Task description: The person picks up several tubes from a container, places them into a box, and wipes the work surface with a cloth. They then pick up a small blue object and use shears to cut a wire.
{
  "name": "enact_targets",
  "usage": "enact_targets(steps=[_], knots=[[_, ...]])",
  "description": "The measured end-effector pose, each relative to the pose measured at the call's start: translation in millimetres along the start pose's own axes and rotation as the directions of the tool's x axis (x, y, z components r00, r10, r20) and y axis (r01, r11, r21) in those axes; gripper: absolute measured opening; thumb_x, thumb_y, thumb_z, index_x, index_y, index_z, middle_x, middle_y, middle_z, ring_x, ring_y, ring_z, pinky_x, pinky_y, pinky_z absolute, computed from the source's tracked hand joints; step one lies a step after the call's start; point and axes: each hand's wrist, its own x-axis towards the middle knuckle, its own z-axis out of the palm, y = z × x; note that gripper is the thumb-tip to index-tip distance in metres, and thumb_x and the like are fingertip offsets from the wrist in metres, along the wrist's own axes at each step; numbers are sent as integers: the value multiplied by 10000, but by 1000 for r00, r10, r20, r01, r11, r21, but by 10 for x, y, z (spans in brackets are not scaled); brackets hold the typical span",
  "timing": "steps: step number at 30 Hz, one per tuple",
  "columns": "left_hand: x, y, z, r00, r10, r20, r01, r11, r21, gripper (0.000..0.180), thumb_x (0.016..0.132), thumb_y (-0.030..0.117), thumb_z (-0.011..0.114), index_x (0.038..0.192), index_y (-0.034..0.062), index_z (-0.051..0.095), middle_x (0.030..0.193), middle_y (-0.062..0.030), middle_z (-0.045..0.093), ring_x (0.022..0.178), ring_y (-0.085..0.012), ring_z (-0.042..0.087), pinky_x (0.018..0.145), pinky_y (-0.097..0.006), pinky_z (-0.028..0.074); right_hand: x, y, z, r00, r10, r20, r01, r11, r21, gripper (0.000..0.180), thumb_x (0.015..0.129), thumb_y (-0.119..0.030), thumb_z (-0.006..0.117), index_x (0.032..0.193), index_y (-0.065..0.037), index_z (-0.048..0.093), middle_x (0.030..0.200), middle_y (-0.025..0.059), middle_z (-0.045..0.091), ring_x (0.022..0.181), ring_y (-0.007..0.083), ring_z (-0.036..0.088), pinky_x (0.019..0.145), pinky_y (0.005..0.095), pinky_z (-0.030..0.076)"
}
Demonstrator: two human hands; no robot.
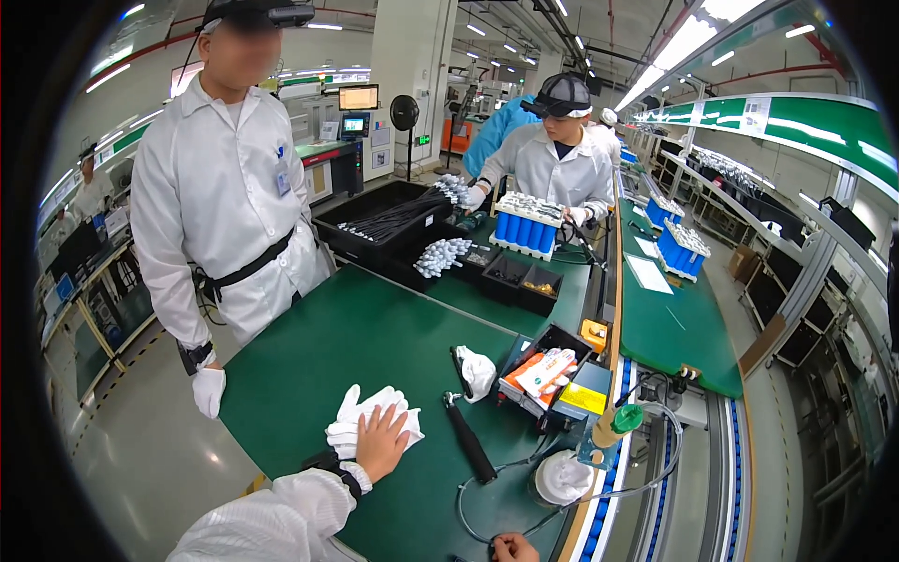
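Observation:
My left hand [382, 442] lies flat with fingers spread on a pair of white gloves [348, 414] on the green table [281, 375]. At the lower edge, my right hand [516, 548] shows only in part, its fingers curled beside a thin cable [465, 513]; what they hold, if anything, is hidden. Between the hands and slightly farther away lies a black tool with a long cylindrical handle [471, 440]. Beyond it are a crumpled white cloth [478, 373] and a slim black tool [461, 368].
A black bin of packets [543, 375], a green-capped bottle [618, 423] and a jar stuffed with white cloth [565, 478] stand right. Blue rollers [599, 515] run alongside. One co-worker [225, 187] stands left; another [562, 155] works behind a blue battery pack [524, 228] and black trays [375, 245].

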Motion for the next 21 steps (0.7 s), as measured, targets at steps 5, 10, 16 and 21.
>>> enact_targets(steps=[5,10,16,21], knots=[[12,21,-35,1000,4,1,-4,1000,-10,403,854,335,432,1204,140,473,1288,-113,396,1207,-346,314,973,-542,198,10,46,24,999,37,6,-37,999,15,221,848,-208,512,939,-10,551,597,101,577,507,170,546,480,289,418],[16,10,-28,1000,-2,13,2,1000,-9,405,854,333,431,1206,138,469,1288,-111,395,1211,-343,309,975,-540,196,23,81,40,1000,27,16,-27,999,45,218,849,-206,511,944,-13,551,596,99,577,504,171,546,477,290,418],[21,18,-27,1000,-5,10,5,1000,-18,406,854,332,429,1206,135,469,1289,-107,393,1212,-344,304,977,-543,192,18,2,9,998,51,25,-51,998,25,222,846,-205,513,945,-11,552,613,110,584,515,185,554,488,298,423],[21,12,-14,1000,-11,13,11,1000,-21,404,855,331,428,1206,134,469,1296,-107,387,1212,-348,304,976,-549,191,18,-35,9,999,47,5,-47,999,20,219,841,-198,518,938,-4,549,629,123,584,540,196,562,504,307,427]])
